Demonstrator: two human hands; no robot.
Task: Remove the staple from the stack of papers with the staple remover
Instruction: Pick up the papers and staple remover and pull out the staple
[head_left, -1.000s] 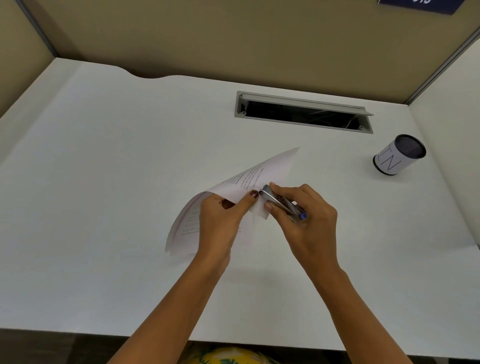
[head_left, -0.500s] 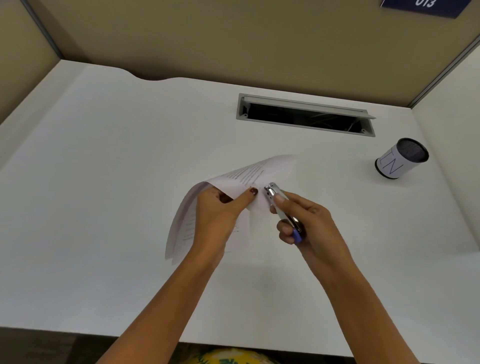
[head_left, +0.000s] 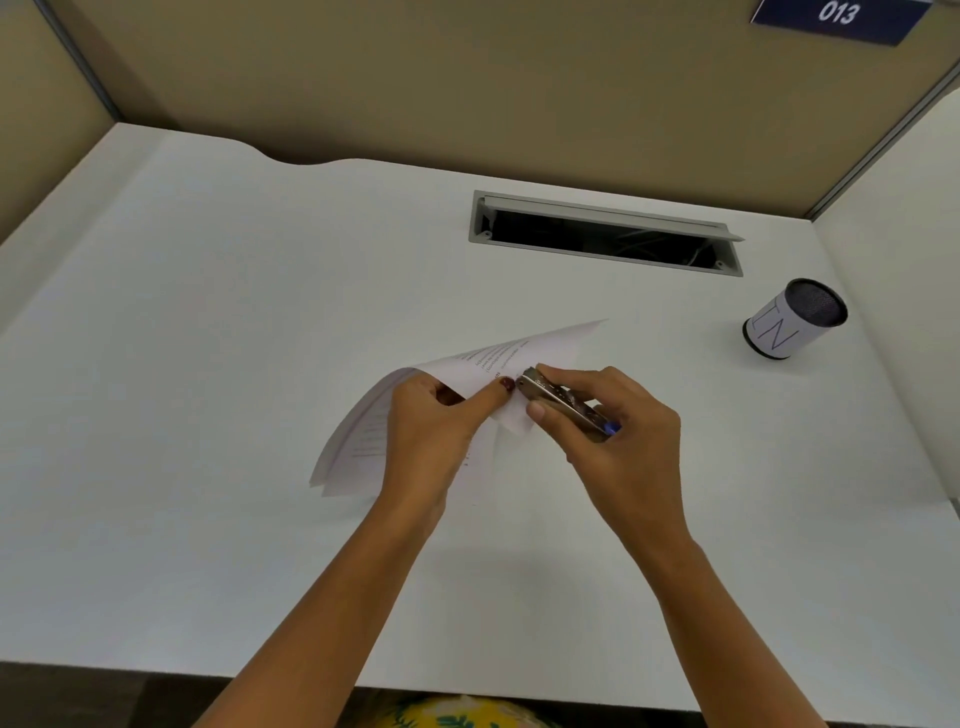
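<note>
White counter (head_left: 208, 364); cable slot (head_left: 602, 236), upper centre-right. Stack of papers (head_left: 498, 358), frame centre, partly covered by the left hand (head_left: 431, 431) pinching its corner; right hand (head_left: 623, 441) alongside. Labelled cup (head_left: 795, 322), far right. Staple remover (head_left: 566, 408), gripped by the right hand, tip at the pinched corner.

From the papers (head_left: 540, 348), bare desk (head_left: 182, 389) stretches wide between 7 and 11 o'clock. A cable slot (head_left: 608, 215) gapes at 12, a mesh cup (head_left: 779, 332) stands at 2, and partition walls (head_left: 415, 93) close the far side.
</note>
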